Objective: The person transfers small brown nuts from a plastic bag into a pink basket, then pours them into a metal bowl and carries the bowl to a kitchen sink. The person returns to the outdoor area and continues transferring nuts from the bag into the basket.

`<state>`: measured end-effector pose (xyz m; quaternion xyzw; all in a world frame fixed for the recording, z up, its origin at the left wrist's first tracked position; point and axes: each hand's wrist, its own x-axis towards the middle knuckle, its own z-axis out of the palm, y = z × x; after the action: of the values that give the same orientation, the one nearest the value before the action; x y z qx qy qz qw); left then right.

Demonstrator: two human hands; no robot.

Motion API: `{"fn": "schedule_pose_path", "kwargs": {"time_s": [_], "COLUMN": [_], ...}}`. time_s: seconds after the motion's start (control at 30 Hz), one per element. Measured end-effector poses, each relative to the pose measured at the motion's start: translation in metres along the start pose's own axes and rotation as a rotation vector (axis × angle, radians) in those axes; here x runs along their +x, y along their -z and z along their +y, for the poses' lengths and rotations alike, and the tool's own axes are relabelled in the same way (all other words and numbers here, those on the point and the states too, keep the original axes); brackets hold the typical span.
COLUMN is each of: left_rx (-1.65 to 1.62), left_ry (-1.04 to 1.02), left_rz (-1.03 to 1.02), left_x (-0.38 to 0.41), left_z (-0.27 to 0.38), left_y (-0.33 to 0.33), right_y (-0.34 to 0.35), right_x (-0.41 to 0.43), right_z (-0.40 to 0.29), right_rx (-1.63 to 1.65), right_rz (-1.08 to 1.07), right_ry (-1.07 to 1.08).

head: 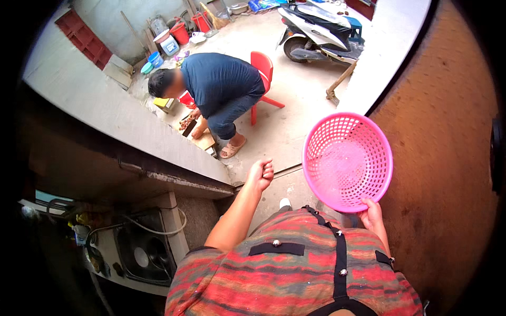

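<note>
My right hand (pixel 371 215) grips the near rim of a pink plastic mesh basket (pixel 348 162), thumb over the edge. The round basket tilts so that its inside faces me, with the perforated wall and bottom showing. To the left of the basket, my left hand (pixel 261 175) is raised with its fingers curled in. Nothing can be seen in that hand, and it touches nothing. Below it, the tip of a white shoe (pixel 284 203) shows by the door sill (pixel 287 170).
Beyond the doorway, a person (pixel 221 85) on a red plastic chair (pixel 261 65) bends over a wooden board (pixel 204 140) beside small round brown items (pixel 185 123). A scooter (pixel 316 35) and an axe-like tool (pixel 340 83) stand behind. A brown door (pixel 438 166) is right; a metal sink (pixel 144 252) is left.
</note>
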<state>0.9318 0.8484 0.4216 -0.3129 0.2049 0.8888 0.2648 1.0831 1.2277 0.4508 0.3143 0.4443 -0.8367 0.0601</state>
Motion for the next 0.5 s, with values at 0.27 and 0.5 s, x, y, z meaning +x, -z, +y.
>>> {"fn": "schedule_pose_path", "kwargs": {"time_s": [0.27, 0.5], "left_rx": [0.099, -0.038], "left_ry": [-0.081, -0.158], "left_rz": [0.071, 0.127], "left_x": [0.079, 0.148], "left_z": [0.073, 0.134], "left_y": [-0.091, -0.093], "right_y": [-0.067, -0.136], "right_x": [0.109, 0.261], "right_z": [-0.065, -0.136], "right_rx": [0.02, -0.056], "right_rz": [0.028, -0.067], "right_ry": [-0.055, -0.099]}}
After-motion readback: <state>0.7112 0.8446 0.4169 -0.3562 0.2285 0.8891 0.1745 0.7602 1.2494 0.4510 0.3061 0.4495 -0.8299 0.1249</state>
